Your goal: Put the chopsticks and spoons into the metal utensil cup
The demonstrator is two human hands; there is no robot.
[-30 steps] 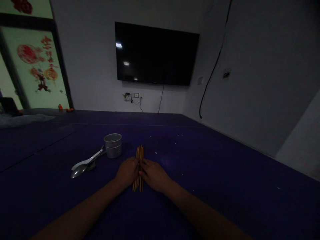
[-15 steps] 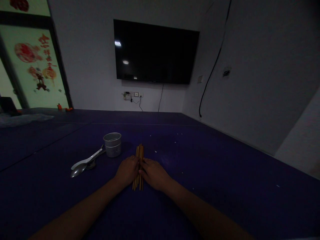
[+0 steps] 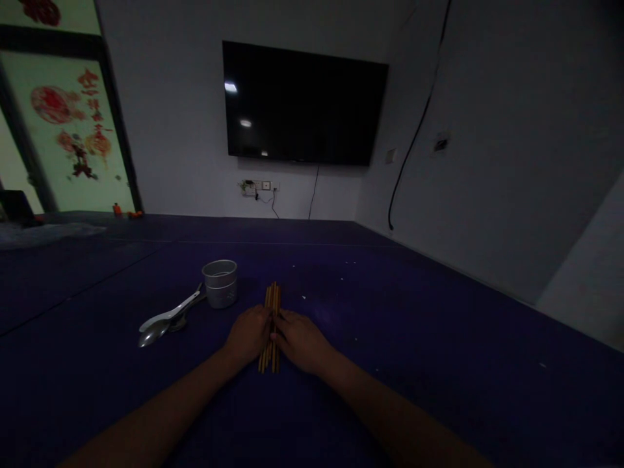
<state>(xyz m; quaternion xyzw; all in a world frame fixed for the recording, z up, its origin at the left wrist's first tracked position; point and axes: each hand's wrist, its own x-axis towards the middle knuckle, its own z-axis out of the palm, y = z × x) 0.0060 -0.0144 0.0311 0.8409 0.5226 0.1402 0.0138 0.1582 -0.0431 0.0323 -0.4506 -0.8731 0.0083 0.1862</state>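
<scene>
A bundle of several wooden chopsticks (image 3: 273, 296) lies on the dark blue-purple surface (image 3: 414, 390), pointing away from me. My left hand (image 3: 249, 330) presses in on it from the left, fingers closed against the sticks. From the right, my right hand (image 3: 299, 338) grips the same bundle, its thumb and fingers around the middle. Both ends of the chopsticks stick out past my hands. Left of the bundle stands a grey metal cup (image 3: 221, 289), upright. Beside the cup lie a white spoon (image 3: 168, 314) and a shiny metal spoon (image 3: 153, 333), partly overlapping.
Small white scraps (image 3: 303, 297) dot the surface to the right. A television (image 3: 305, 104) hangs on the far wall above wall sockets (image 3: 258, 185). A dark cable (image 3: 414, 136) dangles at the right. Crumpled clear plastic (image 3: 58, 233) lies at the far left.
Almost nothing differs; the view has shifted very slightly. Both hands keep the same hold on the chopsticks, and the cup and spoons stay put.
</scene>
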